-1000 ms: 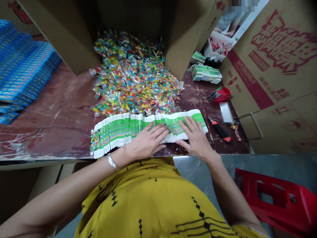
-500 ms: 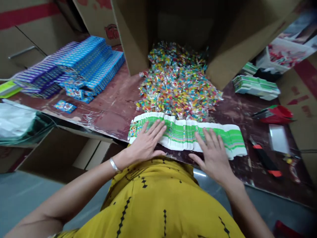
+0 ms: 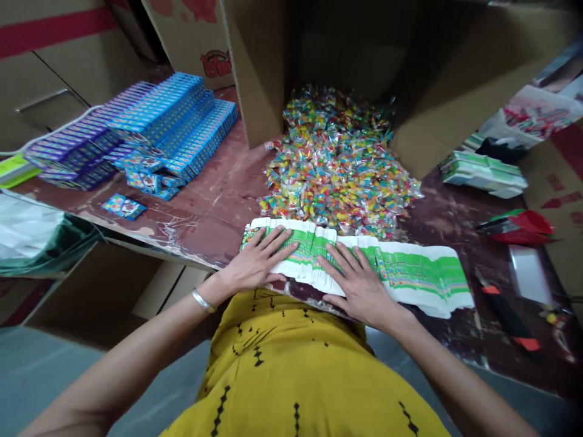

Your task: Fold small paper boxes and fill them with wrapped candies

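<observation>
A long fanned row of flat green-and-white cartons (image 3: 410,273) lies along the near edge of the worn reddish table (image 3: 200,206). My left hand (image 3: 257,261) lies flat with fingers spread on the row's left end. Flat as well, my right hand (image 3: 357,282) presses on the row just right of the left hand. Neither hand grips anything. Behind the row, a heap of small colourful wrapped candy packets (image 3: 337,164) spills out of a big open cardboard box (image 3: 423,67).
Stacks of blue and purple boxes (image 3: 150,127) fill the table's left, one loose blue carton (image 3: 124,206) near the edge. At right lie a bundle of green cartons (image 3: 483,171), a red tape dispenser (image 3: 519,226), a utility knife (image 3: 505,315). White plastic bag (image 3: 22,227) at left.
My right hand slid left along the carton row, closer to the left hand; the row's left part looks more bunched. The view shifted slightly, after swinging left from a second ago.
</observation>
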Motion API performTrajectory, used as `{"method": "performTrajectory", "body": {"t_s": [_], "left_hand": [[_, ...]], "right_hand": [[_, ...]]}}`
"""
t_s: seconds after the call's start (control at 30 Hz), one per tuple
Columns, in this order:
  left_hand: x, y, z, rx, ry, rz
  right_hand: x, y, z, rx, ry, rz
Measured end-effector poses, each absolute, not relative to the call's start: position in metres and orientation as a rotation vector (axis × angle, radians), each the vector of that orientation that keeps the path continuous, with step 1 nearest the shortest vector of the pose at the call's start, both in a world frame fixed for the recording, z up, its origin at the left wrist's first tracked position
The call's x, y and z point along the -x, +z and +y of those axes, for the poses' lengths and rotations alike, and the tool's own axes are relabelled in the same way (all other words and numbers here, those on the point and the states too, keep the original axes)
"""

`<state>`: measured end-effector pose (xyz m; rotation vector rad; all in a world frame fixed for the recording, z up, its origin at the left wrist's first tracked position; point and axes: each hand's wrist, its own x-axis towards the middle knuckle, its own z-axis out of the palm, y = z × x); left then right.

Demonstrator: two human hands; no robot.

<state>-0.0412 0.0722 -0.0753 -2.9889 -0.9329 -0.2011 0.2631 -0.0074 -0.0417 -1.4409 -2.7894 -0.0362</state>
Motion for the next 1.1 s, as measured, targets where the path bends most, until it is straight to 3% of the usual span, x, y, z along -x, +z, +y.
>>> {"method": "performTrajectory", "body": {"t_s": [0.4, 0.5, 0.63, 0.77, 0.9, 1.1], "left_hand": [[0.054, -0.076, 0.080, 2.981, -0.295, -0.953], [0.039, -0.071, 0.080, 2.988, -0.444, -0.972], [-0.009, -0.055, 0.069, 3.069, -0.459, -0.744], [-0.054, -0.053, 0.063, 3.116, -0.364, -0.572], [-0.068, -0.056, 0.058, 3.115, -0.267, -0.664], [-0.102, -0.025, 0.058, 3.226, -0.227, -0.655]], "right_hand": [[-0.226, -0.024, 0.026, 1.226, 0.364, -2.841], [-0.266, -0.007, 0.025, 1.556, 0.224, -2.621], [-0.353, 0.010, 0.007, 2.198, -0.163, -1.905], [-0.410, -0.011, -0.005, 2.287, -0.283, -1.941], [-0.407, -0.040, -0.005, 2.310, -0.091, -2.057], [-0.411, -0.022, -0.039, 2.089, -0.191, -1.753]]}}
